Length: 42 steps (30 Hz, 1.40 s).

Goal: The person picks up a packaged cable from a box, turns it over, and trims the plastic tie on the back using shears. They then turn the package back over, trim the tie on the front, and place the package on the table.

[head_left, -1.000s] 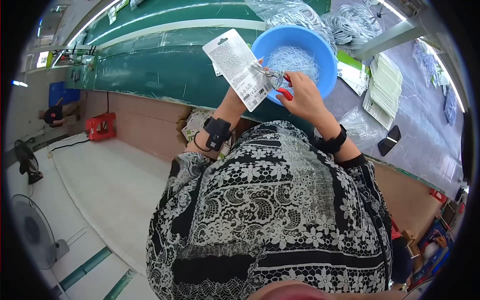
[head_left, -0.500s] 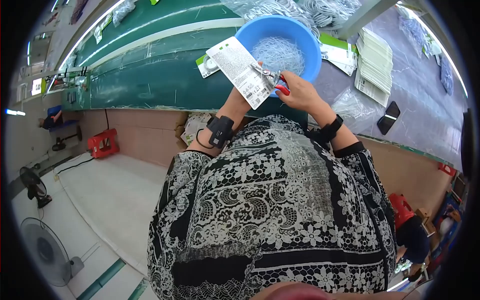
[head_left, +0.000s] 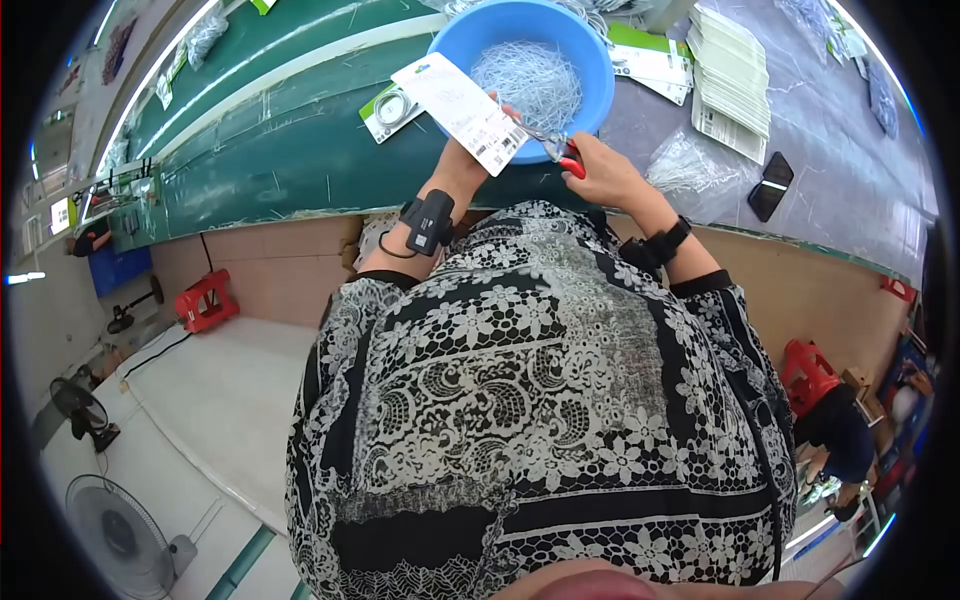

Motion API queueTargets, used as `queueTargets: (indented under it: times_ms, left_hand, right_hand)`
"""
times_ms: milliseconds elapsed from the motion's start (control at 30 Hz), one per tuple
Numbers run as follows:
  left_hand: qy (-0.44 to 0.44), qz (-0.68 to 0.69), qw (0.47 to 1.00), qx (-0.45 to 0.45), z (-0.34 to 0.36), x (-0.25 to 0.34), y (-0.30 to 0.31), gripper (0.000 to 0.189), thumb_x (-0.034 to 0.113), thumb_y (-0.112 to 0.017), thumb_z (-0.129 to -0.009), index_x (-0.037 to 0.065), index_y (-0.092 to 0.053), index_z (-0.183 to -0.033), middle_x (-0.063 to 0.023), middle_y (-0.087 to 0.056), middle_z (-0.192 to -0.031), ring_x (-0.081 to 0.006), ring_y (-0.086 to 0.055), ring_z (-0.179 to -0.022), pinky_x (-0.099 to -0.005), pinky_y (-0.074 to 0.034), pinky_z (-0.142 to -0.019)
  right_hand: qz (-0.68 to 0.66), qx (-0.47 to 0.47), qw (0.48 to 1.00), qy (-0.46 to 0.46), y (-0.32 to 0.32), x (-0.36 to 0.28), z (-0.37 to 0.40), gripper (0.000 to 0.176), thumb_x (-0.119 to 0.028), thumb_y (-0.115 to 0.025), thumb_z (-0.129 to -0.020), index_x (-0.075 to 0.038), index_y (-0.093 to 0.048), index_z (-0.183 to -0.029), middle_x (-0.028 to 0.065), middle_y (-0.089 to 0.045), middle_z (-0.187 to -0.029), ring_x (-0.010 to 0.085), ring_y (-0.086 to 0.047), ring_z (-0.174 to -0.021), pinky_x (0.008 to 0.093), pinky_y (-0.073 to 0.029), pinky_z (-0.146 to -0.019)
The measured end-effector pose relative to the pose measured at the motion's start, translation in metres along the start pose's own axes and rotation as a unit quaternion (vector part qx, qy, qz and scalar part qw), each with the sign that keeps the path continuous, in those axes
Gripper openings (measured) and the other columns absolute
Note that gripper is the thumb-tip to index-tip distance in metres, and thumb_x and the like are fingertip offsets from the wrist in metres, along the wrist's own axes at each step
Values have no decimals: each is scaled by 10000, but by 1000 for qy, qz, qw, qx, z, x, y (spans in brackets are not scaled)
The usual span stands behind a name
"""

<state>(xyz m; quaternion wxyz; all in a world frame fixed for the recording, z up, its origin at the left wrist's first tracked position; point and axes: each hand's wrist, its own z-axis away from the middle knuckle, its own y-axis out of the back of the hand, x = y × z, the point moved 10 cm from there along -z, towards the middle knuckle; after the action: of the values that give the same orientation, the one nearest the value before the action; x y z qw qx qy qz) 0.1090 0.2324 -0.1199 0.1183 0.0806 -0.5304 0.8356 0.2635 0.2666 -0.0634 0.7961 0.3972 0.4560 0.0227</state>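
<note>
A white printed card (head_left: 462,112) is held in my left hand (head_left: 464,165), which is mostly hidden beneath it, with fingertips showing at its right edge. My right hand (head_left: 607,174) is closed on red-handled cutters (head_left: 571,164), whose metal jaws touch or overlap the card's right edge. Just beyond the card stands a blue basin (head_left: 596,60) holding many thin clear strips (head_left: 527,82). Left of the card, a green and white package with a coiled white cable (head_left: 391,108) lies on the green work surface.
A stack of pale cards (head_left: 728,85) and green-topped cards (head_left: 650,62) stand right of the basin. A clear plastic bag (head_left: 692,165) and a black phone (head_left: 771,187) lie near the table's right front edge. Another person (head_left: 838,440) is at the far right.
The view has shifted, so the table's things sit further left and higher. The cutters' jaws have moved from over the card's face to its right edge, and the right hand is further from the card.
</note>
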Motion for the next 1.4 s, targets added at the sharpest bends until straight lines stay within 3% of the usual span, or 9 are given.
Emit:
queueTargets:
  times_ms: [67,433,567,667,800,900,1000,1133,1400]
  left_hand:
    - [-2,-3,1000,2,2,1,-1,328,260,-479,-974,72,-495,-1243,-147,-605,-1061,-299,-607,-996,-458,-516,-876]
    - [-1,-17,1000,-9,4,-4,-13,306,261,-491,-969,113,-498,-1237,-130,-610,-1047,-285,-592,-1024,-498,-469,-942]
    - [7,3,1000,-2,4,-6,-14,306,257,-485,-972,110,-495,-1240,-121,-602,-1031,-282,-589,-1024,-497,-474,-935]
    - [-30,-42,996,67,3,2,1,302,245,-475,-976,100,-494,-1240,-118,-590,-1014,-276,-593,-1001,-491,-483,-915]
    - [-42,-42,995,86,3,5,8,300,235,-468,-978,83,-493,-1235,-121,-582,-1010,-271,-594,-981,-490,-493,-891]
    - [-46,-48,996,63,3,5,7,301,231,-470,-976,72,-492,-1231,-125,-582,-1014,-269,-594,-977,-479,-498,-878]
    - [-52,-53,996,50,2,8,7,301,229,-470,-975,65,-492,-1227,-129,-584,-1016,-269,-595,-972,-469,-502,-866]
    - [-47,-58,997,37,-2,5,6,301,226,-466,-975,62,-492,-1225,-136,-588,-1013,-274,-598,-962,-453,-508,-851]
    - [-45,-52,996,48,1,3,11,305,228,-456,-978,53,-490,-1226,-140,-596,-999,-277,-604,-954,-446,-515,-833]
  right_hand:
    - [-11,43,998,55,7,-2,9,350,-195,-633,-755,-6,-496,-1015,194,-581,-942,374,-576,-902,436,-462,-768]
    - [-31,21,997,68,-2,-23,5,353,-209,-643,-767,-15,-487,-1017,191,-580,-956,358,-581,-923,428,-463,-768]
    - [-32,4,998,56,-8,-20,3,322,-183,-645,-783,-17,-473,-999,191,-576,-908,372,-582,-870,427,-461,-735]
    - [-26,-12,999,41,-12,-17,1,303,-171,-643,-793,-19,-464,-984,193,-572,-879,383,-581,-841,430,-458,-714]
    - [-8,-35,999,21,-17,-12,-1,298,-182,-637,-799,-22,-459,-976,194,-572,-862,387,-581,-826,432,-457,-702]
    - [0,-51,999,14,-20,-11,-2,321,-197,-639,-801,-19,-462,-1002,192,-570,-875,379,-581,-831,425,-458,-712]
    - [-52,17,996,76,3,-38,-1,366,-220,-642,-801,-14,-463,-1046,189,-564,-904,366,-580,-851,412,-458,-741]
    - [-32,24,993,109,4,-56,-10,405,-235,-645,-800,-8,-457,-1079,190,-559,-931,357,-575,-867,401,-455,-770]
    - [-50,-13,995,88,-10,-53,-18,388,-237,-643,-800,-16,-454,-1056,189,-561,-927,349,-573,-863,399,-451,-770]
